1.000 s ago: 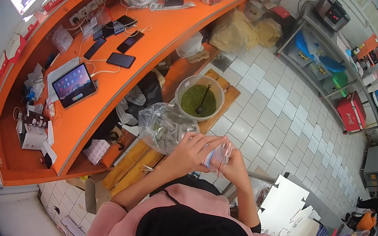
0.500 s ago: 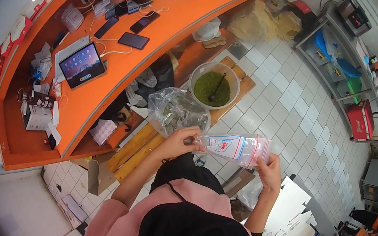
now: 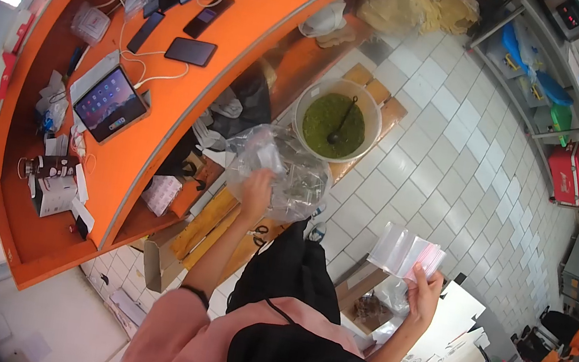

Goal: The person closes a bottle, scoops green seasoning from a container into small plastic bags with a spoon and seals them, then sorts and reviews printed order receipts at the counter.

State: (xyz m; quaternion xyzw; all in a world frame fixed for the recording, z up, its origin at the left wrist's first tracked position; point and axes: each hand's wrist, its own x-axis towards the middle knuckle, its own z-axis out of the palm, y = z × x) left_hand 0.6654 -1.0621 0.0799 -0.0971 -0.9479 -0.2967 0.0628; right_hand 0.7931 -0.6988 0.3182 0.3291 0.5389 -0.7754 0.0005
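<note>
My right hand [image 3: 423,292] pinches a small stack of clear zip bags [image 3: 398,250] with pink-red stripes at the end, held out over the floor on the right. On the other side, my left hand [image 3: 257,193] reaches over a large clear plastic bag [image 3: 303,187]. At its fingertips is a pale, crumpled plastic wrapper [image 3: 264,151], blurred by motion; the large bag lies around and behind it. Beyond stands a white bucket [image 3: 371,137] of green, chopped-looking contents [image 3: 324,119], with a dark ladle [image 3: 344,118] resting in it.
An orange counter [image 3: 245,19] curves along the left, bearing a tablet [image 3: 109,104], phones [image 3: 191,51] and cables. Scissors [image 3: 260,235] lie on the yellow wooden bench [image 3: 221,245]. White cardboard [image 3: 443,325] is at the lower right; metal shelving [image 3: 517,87] stands behind the tiled floor.
My hands have moved apart. The left has gone forward over the large bag with the wrapper; the right has moved right and slightly down, keeping the zip bags. The printed label no longer shows there.
</note>
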